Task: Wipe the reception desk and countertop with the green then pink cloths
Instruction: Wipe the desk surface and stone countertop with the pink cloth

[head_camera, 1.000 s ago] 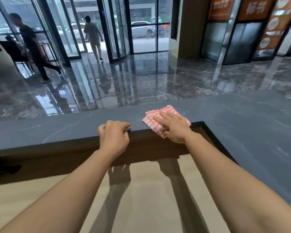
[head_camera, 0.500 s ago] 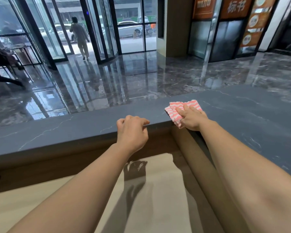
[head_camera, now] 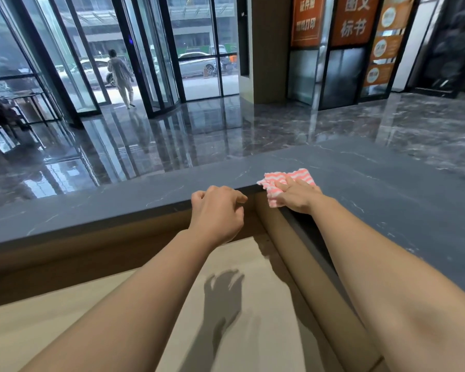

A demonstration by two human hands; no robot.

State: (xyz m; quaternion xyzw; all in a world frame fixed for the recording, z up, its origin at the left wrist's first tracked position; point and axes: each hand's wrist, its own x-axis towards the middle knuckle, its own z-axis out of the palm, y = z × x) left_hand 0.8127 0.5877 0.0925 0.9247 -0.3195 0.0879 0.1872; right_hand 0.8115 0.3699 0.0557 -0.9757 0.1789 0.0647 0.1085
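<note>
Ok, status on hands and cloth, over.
Left hand loosely curled, empty, near countertop edge. Right hand presses pink cloth flat at inner corner. Green cloth not in view.

We record: cloth (head_camera: 295, 174) pink with white wavy stripes; table (head_camera: 387, 205) dark grey with pale veins; lower desk (head_camera: 253, 259) beige; signs (head_camera: 305, 21) orange.

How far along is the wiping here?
Green pass seemingly done: no green cloth shows. In hand: the right hand presses the pink-and-white striped cloth onto the inner corner of the dark grey stone countertop; the left hand idles empty. Left: its right stretch, probably.
</note>
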